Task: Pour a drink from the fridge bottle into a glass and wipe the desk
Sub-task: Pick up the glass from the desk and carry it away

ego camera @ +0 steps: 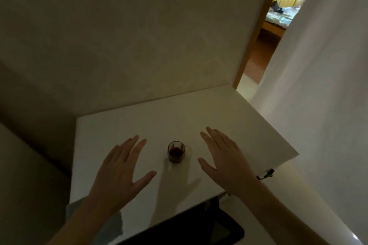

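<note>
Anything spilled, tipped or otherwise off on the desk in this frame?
Nothing stands out. The glass stands upright on the white desk with dark red drink in its bottom, and no spill shows around it. The left hand and right hand are spread open on either side, touching nothing. The dim light could hide faint drips.

We see a white desk [123,125] set against a pale wall [139,36]. A small glass [176,151] stands upright on it, dark red drink in its lower part. Our left hand [121,169] hangs flat over the desk to the left of the glass, fingers straight and spread, holding nothing. Our right hand [223,157] is held the same way to the right, also apart from the glass. A dark chair seat [199,228] shows under the desk's near edge. Through a doorway [278,26] at upper right we see a bed [282,18] with a wooden headboard.
</note>
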